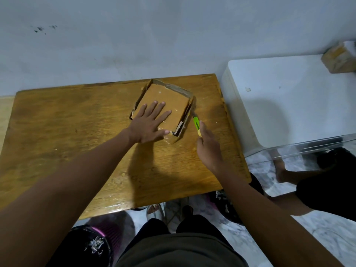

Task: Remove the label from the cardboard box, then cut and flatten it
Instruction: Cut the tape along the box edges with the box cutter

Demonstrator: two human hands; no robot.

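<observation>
Cardboard box [163, 105] on wooden table [77, 132] by grey wall [134, 35]; left hand [149, 124] fingers spread flat, right hand [209, 145] fingers gripping cutter [196, 125].

The left hand [149, 123] hides the box's [169, 97] near floor, the right hand's [209, 145] fingers [202, 125] cover the cutter's [196, 125] rear, its blade is too blurred to tell, and the frame's edge crops the desk [57, 132].

One cardboard box [163, 105], one cutter [196, 125], two hands, one table [77, 132].
</observation>
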